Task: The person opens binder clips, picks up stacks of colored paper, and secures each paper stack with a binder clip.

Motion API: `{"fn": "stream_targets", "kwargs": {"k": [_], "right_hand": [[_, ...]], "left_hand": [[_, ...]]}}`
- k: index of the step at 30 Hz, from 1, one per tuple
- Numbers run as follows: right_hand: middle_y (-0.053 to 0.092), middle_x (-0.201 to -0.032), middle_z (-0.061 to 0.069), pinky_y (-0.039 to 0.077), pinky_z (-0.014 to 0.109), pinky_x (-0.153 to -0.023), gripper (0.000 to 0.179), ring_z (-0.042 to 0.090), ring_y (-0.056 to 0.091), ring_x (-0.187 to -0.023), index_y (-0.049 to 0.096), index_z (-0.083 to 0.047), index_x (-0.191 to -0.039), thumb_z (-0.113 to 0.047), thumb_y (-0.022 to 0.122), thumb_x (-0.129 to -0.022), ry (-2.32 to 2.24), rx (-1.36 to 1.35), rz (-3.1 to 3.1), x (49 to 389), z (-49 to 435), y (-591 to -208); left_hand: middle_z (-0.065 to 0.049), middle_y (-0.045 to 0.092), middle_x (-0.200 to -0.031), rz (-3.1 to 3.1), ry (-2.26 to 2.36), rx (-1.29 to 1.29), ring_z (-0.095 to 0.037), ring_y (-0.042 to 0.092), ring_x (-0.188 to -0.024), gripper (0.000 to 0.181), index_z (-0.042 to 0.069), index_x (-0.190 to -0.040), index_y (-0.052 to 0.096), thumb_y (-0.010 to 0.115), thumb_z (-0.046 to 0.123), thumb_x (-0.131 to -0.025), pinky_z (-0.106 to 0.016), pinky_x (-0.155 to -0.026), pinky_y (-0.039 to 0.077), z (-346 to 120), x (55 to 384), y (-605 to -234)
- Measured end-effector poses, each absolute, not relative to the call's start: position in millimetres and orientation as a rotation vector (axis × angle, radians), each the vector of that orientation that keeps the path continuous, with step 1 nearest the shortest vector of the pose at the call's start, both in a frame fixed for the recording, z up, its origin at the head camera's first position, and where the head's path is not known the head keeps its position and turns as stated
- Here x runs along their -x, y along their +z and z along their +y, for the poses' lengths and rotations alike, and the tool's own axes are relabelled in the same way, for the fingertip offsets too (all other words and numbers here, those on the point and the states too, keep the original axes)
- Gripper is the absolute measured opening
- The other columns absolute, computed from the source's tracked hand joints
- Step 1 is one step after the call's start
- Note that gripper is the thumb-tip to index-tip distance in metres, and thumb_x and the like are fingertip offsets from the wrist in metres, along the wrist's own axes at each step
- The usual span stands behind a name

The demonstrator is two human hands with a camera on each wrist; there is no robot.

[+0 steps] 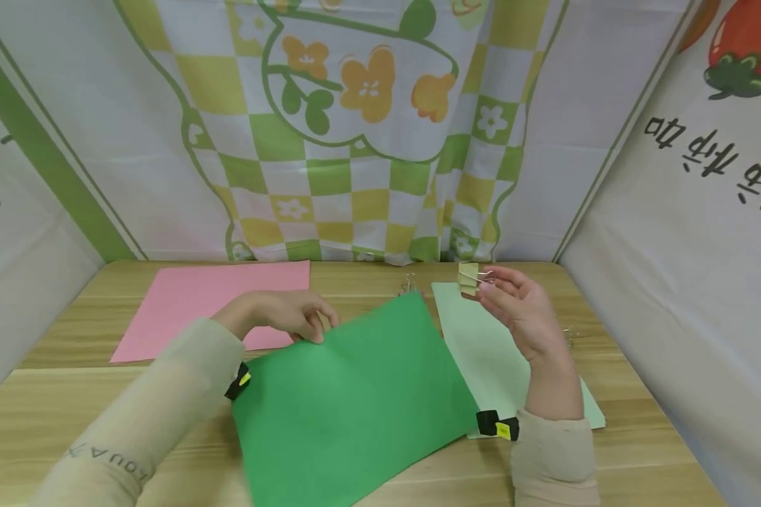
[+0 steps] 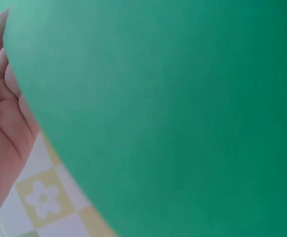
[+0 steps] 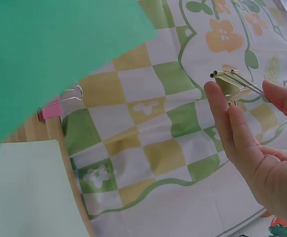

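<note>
My left hand [image 1: 285, 313] pinches the upper edge of a green sheet of paper [image 1: 355, 401], which is raised and tilted above the table. In the left wrist view the green sheet [image 2: 158, 118] hides most of the scene, and only part of the left hand [image 2: 8, 118] shows beside its edge. A pale yellow binder clip [image 1: 468, 279] is held up between the thumb and fingers of my right hand [image 1: 529, 317], right of the sheet's top corner. Seen from the right wrist, the yellow binder clip [image 3: 228, 89] has its wire handles toward the thumb.
A pink sheet [image 1: 209, 296] lies at the back left of the wooden table [image 1: 57, 422]. Pale green paper [image 1: 475, 331] lies on the right, partly under the green sheet. Behind it stands a pink binder clip [image 3: 51, 109]. More clip wires [image 1: 571, 334] show beside the right wrist. Cloth curtains [image 1: 330, 190] surround the table.
</note>
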State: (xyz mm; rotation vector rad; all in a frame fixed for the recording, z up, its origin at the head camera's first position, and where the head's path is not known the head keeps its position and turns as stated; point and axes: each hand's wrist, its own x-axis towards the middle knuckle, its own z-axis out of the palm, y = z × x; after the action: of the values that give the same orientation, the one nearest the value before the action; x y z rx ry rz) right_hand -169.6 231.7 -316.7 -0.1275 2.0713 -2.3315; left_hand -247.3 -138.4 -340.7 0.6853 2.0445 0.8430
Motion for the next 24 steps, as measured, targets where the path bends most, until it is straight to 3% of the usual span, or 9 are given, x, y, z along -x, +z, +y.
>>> {"fn": "stream_targets", "kwargs": {"k": [7, 14, 19, 24], "right_hand": [[0.066, -0.099, -0.008, 0.054, 0.015, -0.084, 0.032, 0.003, 0.068, -0.091, 0.046, 0.001, -0.128, 0.001, 0.057, -0.098, -2.408, 0.099, 2.031, 169, 240, -316], [0.067, -0.099, -0.007, 0.054, 0.015, -0.086, 0.028, 0.004, 0.068, -0.093, 0.049, -0.002, -0.124, 0.000, 0.057, -0.097, -2.471, 0.119, 1.997, 165, 247, -315], [0.068, -0.100, -0.006, 0.054, 0.015, -0.084, 0.029, 0.006, 0.070, -0.093, 0.047, -0.001, -0.124, 0.003, 0.057, -0.096, -2.512, 0.134, 1.970, 164, 250, -315], [0.069, -0.100, -0.005, 0.055, 0.016, -0.083, 0.027, 0.009, 0.073, -0.092, 0.048, 0.000, -0.122, 0.003, 0.057, -0.097, -2.542, 0.142, 1.932, 164, 253, -316]], "left_hand": [[0.005, 0.033, -0.060, 2.051, 0.997, -0.689, -0.010, 0.031, -0.058, 0.038, -0.002, -0.137, 0.049, 0.054, -0.001, -0.099, -0.026, -0.064, 0.038, -151, 248, -339], [0.006, 0.036, -0.060, 2.079, 1.077, -0.701, -0.008, 0.035, -0.059, 0.033, -0.001, -0.132, 0.053, 0.055, 0.002, -0.099, -0.025, -0.066, 0.042, -161, 248, -337], [0.006, 0.046, -0.062, 2.099, 1.129, -0.689, -0.007, 0.045, -0.062, 0.035, -0.002, -0.133, 0.052, 0.058, 0.005, -0.099, -0.030, -0.076, 0.053, -169, 248, -336], [0.002, 0.066, -0.086, 2.173, 1.194, -0.671, -0.009, 0.063, -0.080, 0.046, -0.003, -0.139, 0.046, 0.062, 0.011, -0.098, -0.035, -0.084, 0.056, -180, 244, -339]]}}
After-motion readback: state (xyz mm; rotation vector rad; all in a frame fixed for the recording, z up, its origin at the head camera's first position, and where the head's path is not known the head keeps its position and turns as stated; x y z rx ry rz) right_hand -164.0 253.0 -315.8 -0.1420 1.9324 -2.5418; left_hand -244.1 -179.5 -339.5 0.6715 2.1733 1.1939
